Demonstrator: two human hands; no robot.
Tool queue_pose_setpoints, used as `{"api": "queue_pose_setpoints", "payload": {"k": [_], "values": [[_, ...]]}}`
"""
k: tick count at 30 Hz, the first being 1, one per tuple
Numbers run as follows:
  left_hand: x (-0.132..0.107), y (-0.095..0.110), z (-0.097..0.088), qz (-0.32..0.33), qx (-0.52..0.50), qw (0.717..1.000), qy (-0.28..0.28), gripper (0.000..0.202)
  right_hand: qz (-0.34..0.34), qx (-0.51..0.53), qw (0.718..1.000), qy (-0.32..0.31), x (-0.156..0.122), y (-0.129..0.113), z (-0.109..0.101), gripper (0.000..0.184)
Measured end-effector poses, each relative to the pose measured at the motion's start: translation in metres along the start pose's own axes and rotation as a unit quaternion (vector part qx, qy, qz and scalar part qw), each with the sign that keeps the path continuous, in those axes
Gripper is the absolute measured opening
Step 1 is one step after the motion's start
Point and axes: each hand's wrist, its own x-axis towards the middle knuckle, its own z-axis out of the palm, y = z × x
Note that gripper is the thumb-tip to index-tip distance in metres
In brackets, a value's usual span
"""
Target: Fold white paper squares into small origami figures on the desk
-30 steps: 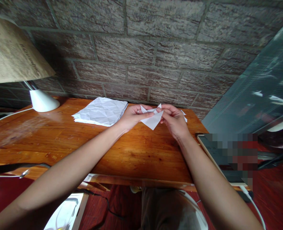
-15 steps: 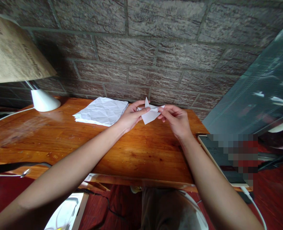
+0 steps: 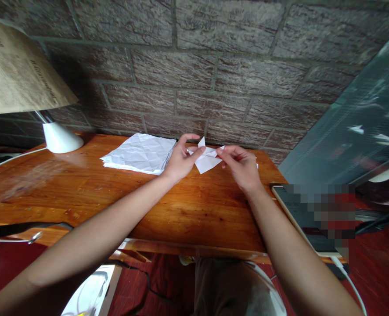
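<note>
Between my two hands is a small piece of folded white paper (image 3: 206,164), with one pointed flap standing up at its back and a broad flap hanging toward me. My left hand (image 3: 183,159) grips its left side, the thumb pressed on top and the index finger raised away from it. At the right corner, my right hand (image 3: 240,164) pinches the paper between thumb and fingers. Some fingertips are hidden behind the paper. Just left of my left hand lies a stack of creased white paper sheets (image 3: 140,153) on the wooden table (image 3: 194,215).
A lamp with a newsprint-patterned shade (image 3: 19,74) and white base (image 3: 62,138) stands at the left. Behind the table rises a brick wall (image 3: 194,70). A tablet (image 3: 300,219) with a white cable (image 3: 349,281) is at the right. A black strap (image 3: 26,228) crosses the left front edge.
My left index finger has lifted off the paper's back. The folded paper has tilted and dropped slightly toward me, while my right hand keeps its pinch.
</note>
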Motion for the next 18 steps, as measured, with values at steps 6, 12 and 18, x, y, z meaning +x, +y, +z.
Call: {"api": "queue_pose_setpoints", "payload": {"k": [6, 12, 18], "values": [[0.0017, -0.0028, -0.0020, 0.036, 0.020, 0.999, -0.004, 0.037, 0.001, -0.041, 0.998, -0.056, -0.0001, -0.0013, -0.0024, 0.031], [0.0042, -0.0064, -0.0045, 0.106, 0.094, 0.990, -0.008, 0.024, 0.019, -0.069, 0.994, -0.084, -0.0007, -0.0038, -0.0055, 0.034], [0.0030, -0.0078, -0.0060, 0.113, 0.126, 0.985, -0.025, 0.023, 0.020, -0.051, 0.997, -0.050, 0.0004, 0.0008, -0.0047, 0.033]]}}
